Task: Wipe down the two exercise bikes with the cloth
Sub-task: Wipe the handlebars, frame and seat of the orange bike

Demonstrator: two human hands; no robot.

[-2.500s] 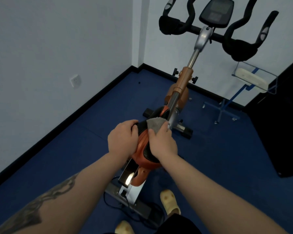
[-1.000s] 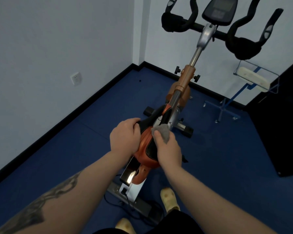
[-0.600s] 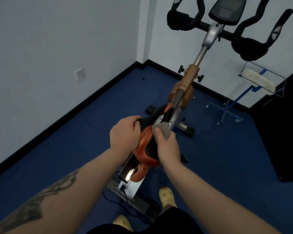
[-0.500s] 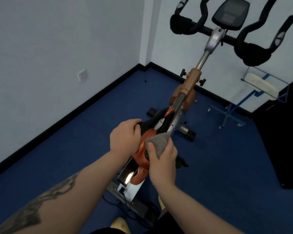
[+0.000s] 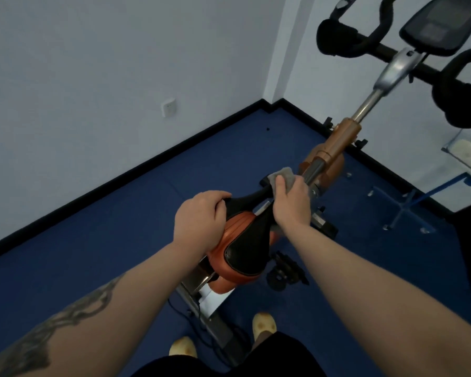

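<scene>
Cloth at the nose of the bike saddle, mid-frame

The right hand (image 5: 290, 202) clutches the grey cloth (image 5: 283, 176), fingers curled round it, pressing it on the narrow front tip of the black-and-orange saddle (image 5: 245, 243); the left hand (image 5: 199, 223) grips the saddle's left edge. The exercise bike (image 5: 337, 148) runs from centre to its handlebars (image 5: 365, 42) at upper right, on blue floor (image 5: 106, 227)

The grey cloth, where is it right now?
In the head view the grey cloth sits just right of centre, held by the right hand at the nose of the saddle, beside the bike's steel post.
</scene>
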